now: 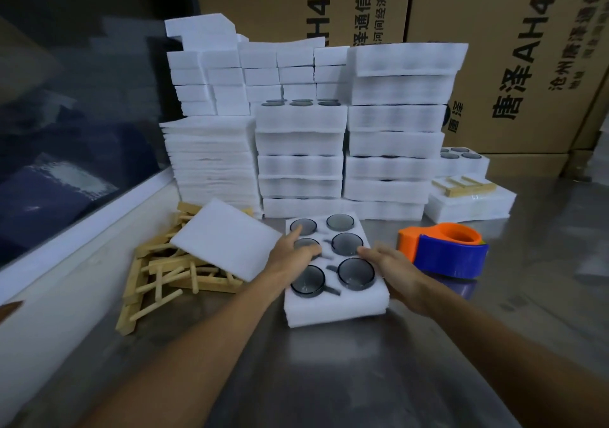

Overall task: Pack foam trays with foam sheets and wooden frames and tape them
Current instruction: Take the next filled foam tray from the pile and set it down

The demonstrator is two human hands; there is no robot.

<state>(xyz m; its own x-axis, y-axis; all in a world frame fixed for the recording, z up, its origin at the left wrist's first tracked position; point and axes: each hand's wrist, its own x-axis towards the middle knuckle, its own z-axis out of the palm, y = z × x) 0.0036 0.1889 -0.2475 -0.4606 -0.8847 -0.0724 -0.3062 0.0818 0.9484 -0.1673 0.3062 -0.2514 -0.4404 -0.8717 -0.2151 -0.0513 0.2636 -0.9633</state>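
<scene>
Presently both hands steady the foam tray [333, 305] mid-table: left hand [293, 253] lies flat across its discs, right hand [392, 269] cups its edge, fingers relaxed (presumably squaring it before covering).

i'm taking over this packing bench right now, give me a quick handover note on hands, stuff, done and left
Left hand: open, fingers resting on top of the foam tray, over its left discs.
Right hand: open, against the tray's right edge.
Tray sits mid-table, six dark discs in its pockets, uncovered.
Loose foam sheet lies left of it, on the pile of wooden frames.
Tape dispenser stands right of the tray.
Done: one wrapped pack with a frame on top at back right.
Left: sheet on, frame on, tape; filled tray stacks wait behind.
</scene>
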